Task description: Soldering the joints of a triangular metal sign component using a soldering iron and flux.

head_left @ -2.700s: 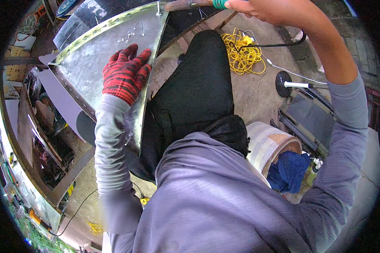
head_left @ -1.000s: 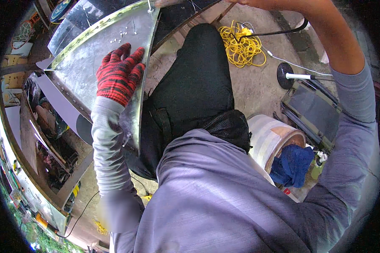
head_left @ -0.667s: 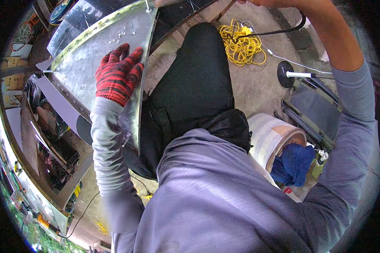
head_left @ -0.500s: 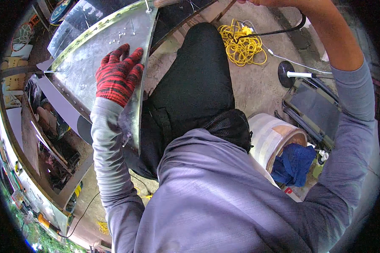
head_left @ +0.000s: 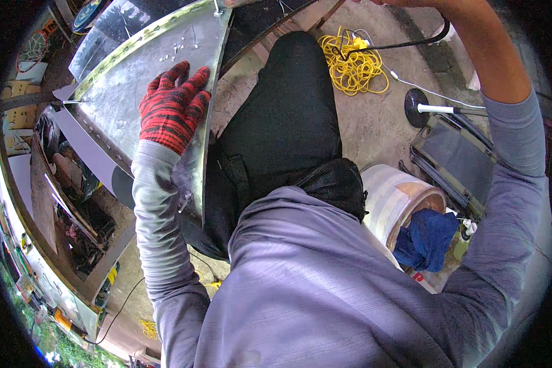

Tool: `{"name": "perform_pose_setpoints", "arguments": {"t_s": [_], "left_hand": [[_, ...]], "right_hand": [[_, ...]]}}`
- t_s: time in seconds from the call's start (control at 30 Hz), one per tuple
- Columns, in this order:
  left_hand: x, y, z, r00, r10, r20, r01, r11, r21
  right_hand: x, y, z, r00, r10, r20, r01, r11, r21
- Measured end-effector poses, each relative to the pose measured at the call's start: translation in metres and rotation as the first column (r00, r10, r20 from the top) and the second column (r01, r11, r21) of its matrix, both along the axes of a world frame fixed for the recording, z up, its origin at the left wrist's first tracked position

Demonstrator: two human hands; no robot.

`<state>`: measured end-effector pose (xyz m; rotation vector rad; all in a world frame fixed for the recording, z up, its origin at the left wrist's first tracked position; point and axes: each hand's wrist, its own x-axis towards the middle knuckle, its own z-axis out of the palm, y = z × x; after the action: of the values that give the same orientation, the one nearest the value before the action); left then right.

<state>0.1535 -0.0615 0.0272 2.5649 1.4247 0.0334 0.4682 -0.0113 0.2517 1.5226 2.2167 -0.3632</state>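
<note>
My left hand (head_left: pixel 173 110), in a red and black striped knit glove, lies palm down on a curved grey metal panel (head_left: pixel 119 116). Its fingers are spread, with nothing in them. Small white crumbs sit on the metal just beyond the fingertips. The bare right forearm (head_left: pixel 494 55) reaches up to the top edge, where only a sliver of my right hand (head_left: pixel 405 2) shows. Its fingers and whatever they may hold are cut off. A black cord (head_left: pixel 405 46) hangs below that hand, curving left toward the yellow cable.
A coiled yellow cable (head_left: pixel 356 67) lies on the concrete floor at the upper right. Closer in are a round black base with a white rod (head_left: pixel 435 108), a folded dark frame (head_left: pixel 454 159) and a tipped bucket (head_left: pixel 386 196) with blue cloth (head_left: pixel 426 239). A vehicle body shell (head_left: pixel 37 245) stands left.
The right forearm and the black cord have shifted slightly to the right. My left hand stays in place on the panel.
</note>
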Motion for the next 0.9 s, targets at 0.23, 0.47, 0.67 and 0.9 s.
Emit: {"name": "perform_pose_setpoints", "arguments": {"t_s": [0.23,0.47,0.67,0.9], "left_hand": [[0.003,-0.001,0.001,1.000,0.005,-0.006,-0.005,1.000,0.008],[0.004,0.003,-0.006,1.000,-0.006,-0.010,0.007,1.000,0.021],[0.001,0.001,-0.005,1.000,0.004,0.004,-0.004,1.000,0.008],[0.000,0.000,0.001,1.000,0.002,0.030,-0.001,1.000,-0.011]], "right_hand": [[-0.004,-0.001,0.001,0.999,0.031,0.019,-0.031,0.999,0.023],[-0.002,-0.004,0.003,0.999,0.005,0.036,-0.005,1.000,-0.002],[-0.003,-0.006,-0.001,1.000,0.009,0.004,-0.009,1.000,0.011],[0.003,0.000,0.000,0.999,0.032,-0.018,-0.032,0.999,0.004]]}}
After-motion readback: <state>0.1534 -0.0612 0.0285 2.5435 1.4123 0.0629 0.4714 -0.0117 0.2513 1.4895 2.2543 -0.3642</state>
